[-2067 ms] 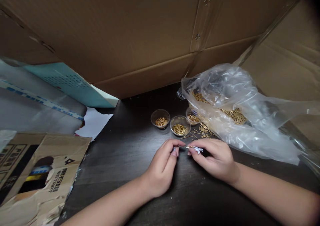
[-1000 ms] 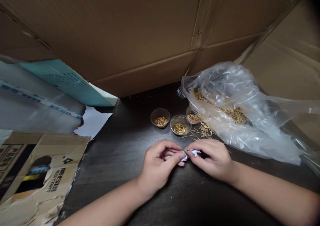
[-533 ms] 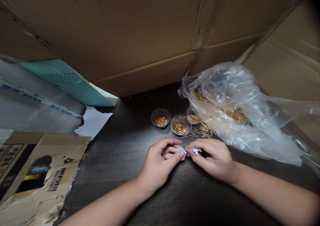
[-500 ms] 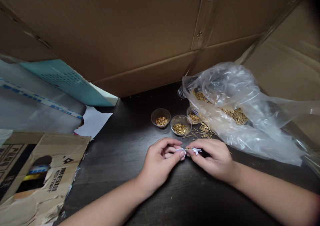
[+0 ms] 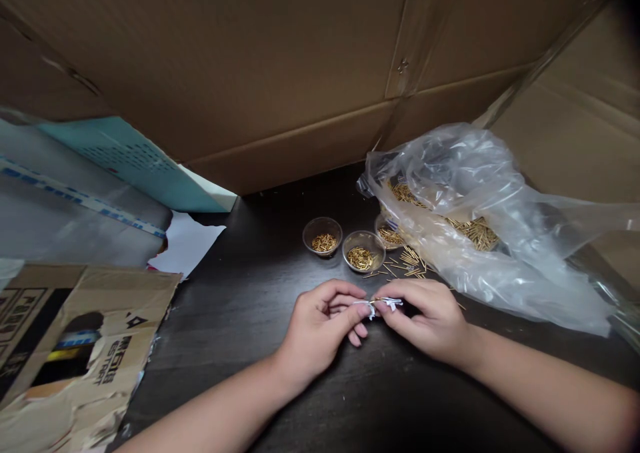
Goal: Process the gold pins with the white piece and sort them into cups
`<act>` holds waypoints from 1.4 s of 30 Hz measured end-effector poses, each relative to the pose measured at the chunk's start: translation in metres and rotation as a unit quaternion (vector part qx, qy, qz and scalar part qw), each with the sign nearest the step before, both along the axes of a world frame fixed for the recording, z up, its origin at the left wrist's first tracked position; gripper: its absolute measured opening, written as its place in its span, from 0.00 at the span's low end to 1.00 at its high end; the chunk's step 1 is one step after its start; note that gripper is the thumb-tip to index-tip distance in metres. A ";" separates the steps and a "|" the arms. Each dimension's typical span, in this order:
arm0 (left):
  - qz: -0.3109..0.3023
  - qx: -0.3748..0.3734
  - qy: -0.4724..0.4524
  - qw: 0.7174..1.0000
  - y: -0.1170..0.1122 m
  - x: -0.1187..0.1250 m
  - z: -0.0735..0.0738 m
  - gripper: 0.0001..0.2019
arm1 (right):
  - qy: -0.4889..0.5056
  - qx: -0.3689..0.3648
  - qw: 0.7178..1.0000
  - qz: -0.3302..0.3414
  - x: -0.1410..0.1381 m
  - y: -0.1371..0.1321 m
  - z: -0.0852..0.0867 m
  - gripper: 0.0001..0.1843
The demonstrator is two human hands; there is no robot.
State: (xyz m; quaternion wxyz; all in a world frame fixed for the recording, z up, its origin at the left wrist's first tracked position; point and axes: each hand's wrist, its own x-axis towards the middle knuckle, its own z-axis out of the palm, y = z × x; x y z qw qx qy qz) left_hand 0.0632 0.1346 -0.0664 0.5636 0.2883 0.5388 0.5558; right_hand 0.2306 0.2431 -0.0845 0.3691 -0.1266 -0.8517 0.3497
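Thumb and fingertips of my left hand point(image 5: 320, 323) are closed in a pinch at one end of a thin brass-coloured pin point(image 5: 373, 301). My right hand point(image 5: 431, 319) pinches the other end, its fingertips almost meeting the left ones. Small crumpled white scraps point(image 5: 393, 302) show at the fingertips of both hands; whether they are paper or tape I cannot tell. Just beyond the hands stand clear cups of small golden pieces: a left cup point(image 5: 323, 243), a middle cup point(image 5: 362, 257) and a right cup point(image 5: 389, 233). Loose brass pins point(image 5: 411, 258) lie beside them.
A clear plastic bag point(image 5: 500, 173) holding many brass pins point(image 5: 475, 231) spreads over the right of the dark table point(image 5: 240, 306). Cardboard walls point(image 5: 280, 66) rise behind and at right. On the left are a torn cardboard box point(image 5: 125, 306), a white paper point(image 5: 190, 239) and a teal box point(image 5: 145, 163).
The lower fingers of my left hand have uncurled slightly downward. Both hands keep their pinch in nearly the same place.
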 end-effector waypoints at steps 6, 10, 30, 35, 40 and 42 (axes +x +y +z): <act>-0.011 0.010 0.038 0.999 0.000 -0.002 -0.002 0.10 | 0.014 0.011 1.000 0.003 0.000 0.000 0.002 0.04; -0.013 0.027 0.052 0.998 0.000 -0.002 0.001 0.07 | 0.016 0.008 1.000 0.012 0.001 0.000 0.003 0.04; -0.033 0.039 0.113 0.992 0.000 -0.004 -0.002 0.06 | -0.002 0.017 1.000 0.015 0.002 0.000 -0.001 0.04; -0.014 0.141 0.310 0.940 -0.002 -0.005 -0.003 0.02 | -0.011 0.042 0.999 0.010 0.003 -0.003 -0.002 0.05; -0.015 0.174 0.357 0.918 -0.001 -0.005 -0.003 0.02 | -0.003 0.042 0.999 0.009 0.004 -0.005 -0.003 0.05; -0.038 0.151 0.330 0.931 0.000 -0.006 -0.003 0.05 | 0.010 0.037 0.999 0.013 0.004 -0.005 -0.002 0.05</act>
